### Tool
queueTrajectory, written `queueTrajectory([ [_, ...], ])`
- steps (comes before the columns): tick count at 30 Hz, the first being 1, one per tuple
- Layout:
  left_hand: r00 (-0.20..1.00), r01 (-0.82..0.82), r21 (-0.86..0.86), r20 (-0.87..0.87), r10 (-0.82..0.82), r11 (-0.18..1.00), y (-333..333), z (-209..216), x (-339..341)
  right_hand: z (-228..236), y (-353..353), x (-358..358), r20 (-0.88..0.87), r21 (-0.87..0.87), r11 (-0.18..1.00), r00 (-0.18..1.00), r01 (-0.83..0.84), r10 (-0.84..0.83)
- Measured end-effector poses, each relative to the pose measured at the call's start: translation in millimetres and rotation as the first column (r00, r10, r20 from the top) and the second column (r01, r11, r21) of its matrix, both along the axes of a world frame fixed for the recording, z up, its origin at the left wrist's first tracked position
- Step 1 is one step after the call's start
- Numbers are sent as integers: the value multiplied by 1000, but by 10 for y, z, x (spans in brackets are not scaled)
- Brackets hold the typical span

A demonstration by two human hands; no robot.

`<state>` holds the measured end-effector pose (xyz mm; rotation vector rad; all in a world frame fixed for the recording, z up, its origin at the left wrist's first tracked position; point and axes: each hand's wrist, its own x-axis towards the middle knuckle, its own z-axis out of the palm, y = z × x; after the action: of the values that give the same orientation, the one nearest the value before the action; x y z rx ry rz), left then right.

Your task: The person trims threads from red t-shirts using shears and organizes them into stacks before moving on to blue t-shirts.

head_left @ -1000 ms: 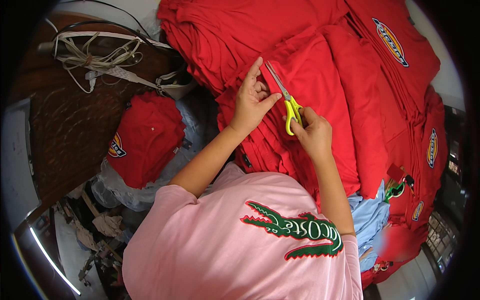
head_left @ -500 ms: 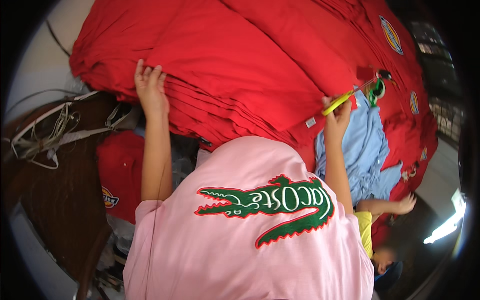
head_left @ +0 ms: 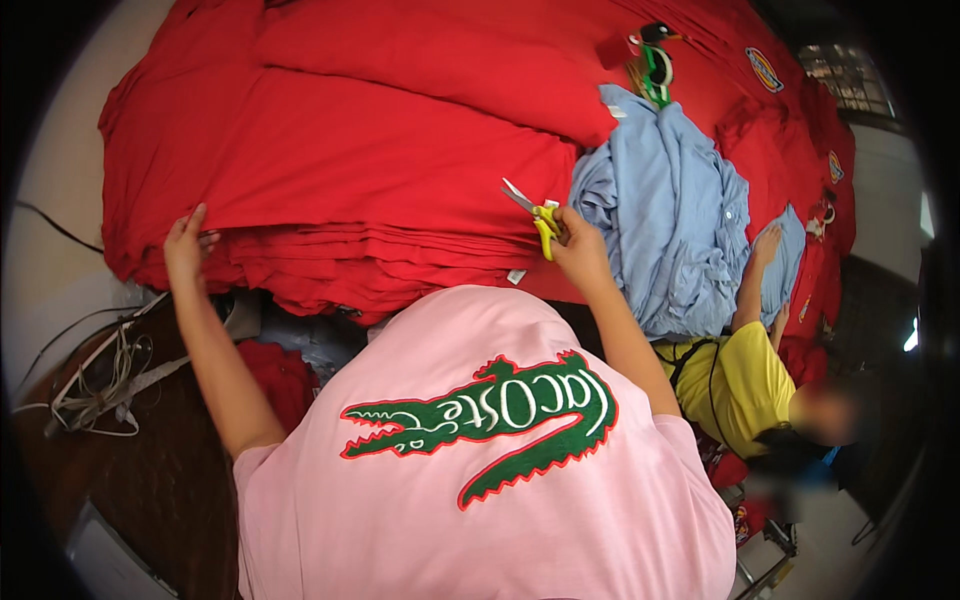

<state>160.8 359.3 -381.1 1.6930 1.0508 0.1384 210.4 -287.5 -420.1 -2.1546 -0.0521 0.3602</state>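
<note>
Yellow-handled scissors [head_left: 546, 232] are in my right hand [head_left: 583, 248], which is closed around the handles. Their blades are apart and point up and to the left over the stacked red garments [head_left: 380, 150]. At the stack's near left edge, my left hand [head_left: 190, 246] rests against the cloth with its fingers apart. A small white label [head_left: 515, 276] sticks out from the lower layers, left of and below the scissors. Just right of my right hand lies a heap of light blue garments [head_left: 670, 210].
A green tape dispenser [head_left: 656, 75] sits on the red cloth beyond the blue heap. To my right, a co-worker in a yellow shirt [head_left: 745, 390] has a hand [head_left: 764, 248] by another blue garment. Tangled cables [head_left: 105, 370] lie at the left, by a brown surface.
My view has shifted, bringing the blue heap and the co-worker further into it. The scissors have swung from pointing up right to up left, with blades now apart. The co-worker's hand has moved to blue cloth.
</note>
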Motion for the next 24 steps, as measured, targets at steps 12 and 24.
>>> queueTrajectory([
  [12, 568, 226, 79, 799, -197, 971, -961, 1551, 1791, 1354, -287, 1489, 260, 802, 578, 781, 154, -568],
  [24, 385, 748, 579, 19, -923, 324, -4003, -201, 623, -204, -757, 598, 640, -5, 933, 718, 361, -274],
])
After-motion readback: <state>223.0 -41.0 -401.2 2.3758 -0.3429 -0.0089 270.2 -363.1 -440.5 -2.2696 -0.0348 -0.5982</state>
